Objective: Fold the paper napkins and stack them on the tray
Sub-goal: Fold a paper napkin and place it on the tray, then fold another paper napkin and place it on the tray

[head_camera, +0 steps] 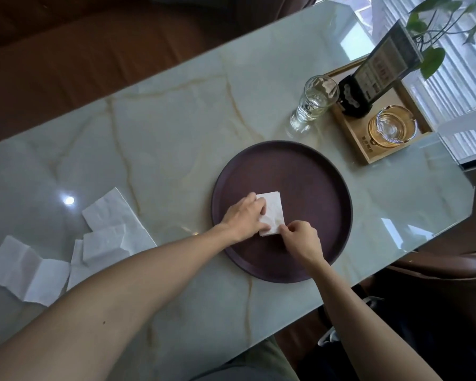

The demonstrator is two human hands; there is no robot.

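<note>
A round dark purple tray (313,174) lies on the marble table. On its left part rests a small folded white napkin (274,210). My left hand (245,217) presses flat on the napkin's left edge. My right hand (302,240) pinches the napkin's near right corner between thumb and fingers. Several unfolded white napkins (105,232) lie loose on the table to the left, some overlapping, one creased sheet (25,270) nearest the left edge.
A clear drinking glass (313,101) stands behind the tray. At the back right a wooden tray (363,149) holds a glass ashtray (390,126) and a dark card stand (374,75). Green plant leaves (432,59) hang over it. Brown seats surround the table.
</note>
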